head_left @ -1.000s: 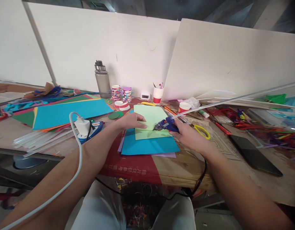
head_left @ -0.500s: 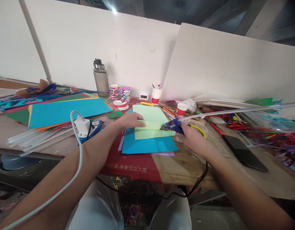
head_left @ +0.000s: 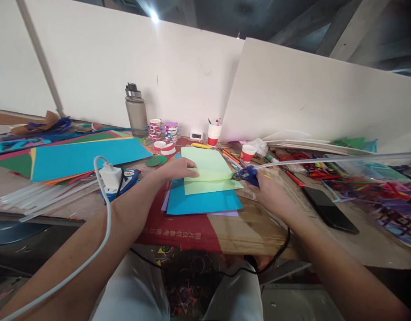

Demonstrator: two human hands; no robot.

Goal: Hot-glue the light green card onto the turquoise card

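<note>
My left hand (head_left: pixel 179 169) pinches the left edge of a pale green sheet of paper (head_left: pixel 205 159) that is folded across, its upper flap raised. Under it lie a blue sheet (head_left: pixel 202 204) and a purple sheet (head_left: pixel 225 213). In my right hand (head_left: pixel 272 191) is a blue hot glue gun (head_left: pixel 248 175), with a long clear glue stick (head_left: pixel 312 161) running out of its back to the right. The gun's nozzle is at the right end of the fold. Whether glue lies along the fold, I cannot tell.
A white plug with cable (head_left: pixel 111 178) stands left, near clear glue sticks (head_left: pixel 51 196) and coloured sheets (head_left: pixel 85 156). Behind are a water bottle (head_left: pixel 136 113), paper cups (head_left: pixel 248 152) and a small clock (head_left: pixel 196 135). A phone (head_left: pixel 329 208) and pipe cleaners (head_left: pixel 369 191) lie right.
The glue gun has moved right along the fold to the paper's right edge. My left hand keeps its hold on the green paper. The whole view has shifted slightly.
</note>
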